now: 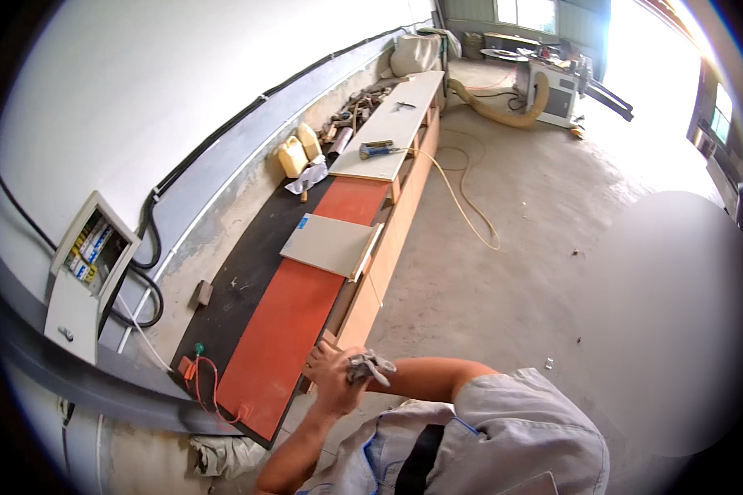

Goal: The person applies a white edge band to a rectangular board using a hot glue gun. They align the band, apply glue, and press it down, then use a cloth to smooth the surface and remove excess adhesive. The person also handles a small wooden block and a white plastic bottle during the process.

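My two hands come together in front of my body, beside the near end of a long low bench with a red panel (281, 330). My left hand (336, 386) has its fingers curled and seems to grip a dirty grey cloth glove (371, 367). From the right, my right forearm (429, 378) crosses to the same spot. The right hand itself is mostly hidden behind the left hand and the glove. Whether the glove is worn or only held, I cannot tell.
A pale board (328, 243) lies across the bench. Farther along, a nail gun (378, 149) with a hose rests on a light panel (388, 124). Yellowish jugs (292, 157) stand by the wall. An open electrical box (96, 247) is at left; a machine (553, 91) stands far off.
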A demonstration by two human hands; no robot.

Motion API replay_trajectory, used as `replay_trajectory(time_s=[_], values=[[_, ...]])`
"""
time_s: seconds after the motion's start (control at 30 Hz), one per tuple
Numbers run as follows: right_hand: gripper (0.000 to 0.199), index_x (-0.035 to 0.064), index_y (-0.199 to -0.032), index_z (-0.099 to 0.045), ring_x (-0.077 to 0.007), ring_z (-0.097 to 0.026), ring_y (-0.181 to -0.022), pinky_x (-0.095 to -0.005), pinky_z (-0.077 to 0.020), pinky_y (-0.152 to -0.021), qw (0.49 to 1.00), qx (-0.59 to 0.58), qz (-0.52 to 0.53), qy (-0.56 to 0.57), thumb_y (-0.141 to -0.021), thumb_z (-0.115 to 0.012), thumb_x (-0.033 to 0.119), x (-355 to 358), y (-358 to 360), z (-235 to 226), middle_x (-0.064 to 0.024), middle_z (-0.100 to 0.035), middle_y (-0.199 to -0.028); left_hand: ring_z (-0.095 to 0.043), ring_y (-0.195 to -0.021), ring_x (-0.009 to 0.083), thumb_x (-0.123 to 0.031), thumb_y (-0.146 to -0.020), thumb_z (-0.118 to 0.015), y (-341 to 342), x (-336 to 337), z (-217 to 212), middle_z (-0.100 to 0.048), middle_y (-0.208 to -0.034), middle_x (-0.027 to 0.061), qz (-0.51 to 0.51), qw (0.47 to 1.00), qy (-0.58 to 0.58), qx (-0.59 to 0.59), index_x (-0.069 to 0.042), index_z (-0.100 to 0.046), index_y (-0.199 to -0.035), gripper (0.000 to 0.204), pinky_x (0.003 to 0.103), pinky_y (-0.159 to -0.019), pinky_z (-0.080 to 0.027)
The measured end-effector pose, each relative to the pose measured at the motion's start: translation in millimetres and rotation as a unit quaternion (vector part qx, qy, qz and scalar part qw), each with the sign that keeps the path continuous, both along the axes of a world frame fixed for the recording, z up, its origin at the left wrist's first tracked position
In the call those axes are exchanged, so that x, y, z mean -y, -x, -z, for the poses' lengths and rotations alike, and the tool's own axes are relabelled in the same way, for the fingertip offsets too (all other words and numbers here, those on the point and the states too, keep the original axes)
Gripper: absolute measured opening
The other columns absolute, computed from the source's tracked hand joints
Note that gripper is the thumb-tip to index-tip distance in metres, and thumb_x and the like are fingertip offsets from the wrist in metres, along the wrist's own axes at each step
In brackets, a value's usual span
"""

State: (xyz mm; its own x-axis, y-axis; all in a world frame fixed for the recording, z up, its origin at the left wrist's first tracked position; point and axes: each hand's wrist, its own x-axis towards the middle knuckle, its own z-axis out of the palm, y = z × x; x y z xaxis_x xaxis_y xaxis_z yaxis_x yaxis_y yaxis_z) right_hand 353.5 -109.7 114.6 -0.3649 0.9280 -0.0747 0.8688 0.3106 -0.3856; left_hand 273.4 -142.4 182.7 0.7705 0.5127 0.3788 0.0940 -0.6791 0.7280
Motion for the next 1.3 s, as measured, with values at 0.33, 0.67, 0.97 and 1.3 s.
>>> replay_trajectory(time_s=[0.33, 0.67, 0.97, 1.3], values=[[0.074, 0.0079, -0.147, -0.054, -0.0316, -0.07, -0.117, -0.0447, -0.0539, -0.099, 0.967, -0.198, 0.05, 0.155, -0.088, -0.078, 0.045, -10.9, -56.3, 94.3, -0.0173, -0.068, -0.136, -0.071, -0.095, 0.0381, -0.02, -0.096, -0.065, 100.6, -66.1, 146.8, -0.073, -0.102, 0.0159, -0.358, 0.922, 0.047, -0.139, -0.004, -0.07, -0.106, 0.019, 0.045, -0.083, -0.057], [0.09, 0.0067, -0.154, -0.047, -0.0299, -0.07, -0.11, -0.0399, -0.0581, -0.092, 0.929, -0.289, -0.227, -0.043, -0.081, -0.089, 0.037, 0.0, 32.8, 92.4, -0.018, -0.063, -0.141, -0.062, -0.112, 0.022, -0.075, -0.1, -0.05, 113.2, 47.5, 193.0, -0.066, -0.128, 0.0074, -0.284, 0.747, 0.51, 0.319, -0.009, -0.061, -0.139, 0.077, 0.041, -0.098, -0.052], [0.033, 0.0, -0.116, -0.072, -0.0194, -0.07, -0.091, -0.0351, -0.0569, -0.083, 0.925, -0.249, -0.214, 0.192, -0.086, -0.075, 0.011, -25.0, 116.9, 139.9, -0.0114, -0.074, -0.101, -0.069, -0.108, 0.0229, -0.054, -0.099, -0.066, 275.9, 183.3, 246.6, -0.071, -0.125, 0.0113, -0.57, 0.423, 0.58, 0.399, -0.005, -0.062, -0.136, 0.062, 0.038, -0.092, -0.055], [0.046, -0.0042, -0.123, -0.07, -0.0205, -0.069, -0.09, -0.0357, -0.0573, -0.081, 0.935, -0.229, 0.004, 0.27, -0.082, -0.078, 0.015, 20.0, 151.9, 223.4, -0.0132, -0.074, -0.103, -0.064, -0.065, 0.0158, -0.029, -0.098, -0.072, 519.3, 269.1, 301.5, -0.068, -0.075, 0.0047, -0.757, 0.285, 0.449, 0.38, -0.006, -0.068, -0.083, 0.027, 0.032, -0.055, -0.05]])
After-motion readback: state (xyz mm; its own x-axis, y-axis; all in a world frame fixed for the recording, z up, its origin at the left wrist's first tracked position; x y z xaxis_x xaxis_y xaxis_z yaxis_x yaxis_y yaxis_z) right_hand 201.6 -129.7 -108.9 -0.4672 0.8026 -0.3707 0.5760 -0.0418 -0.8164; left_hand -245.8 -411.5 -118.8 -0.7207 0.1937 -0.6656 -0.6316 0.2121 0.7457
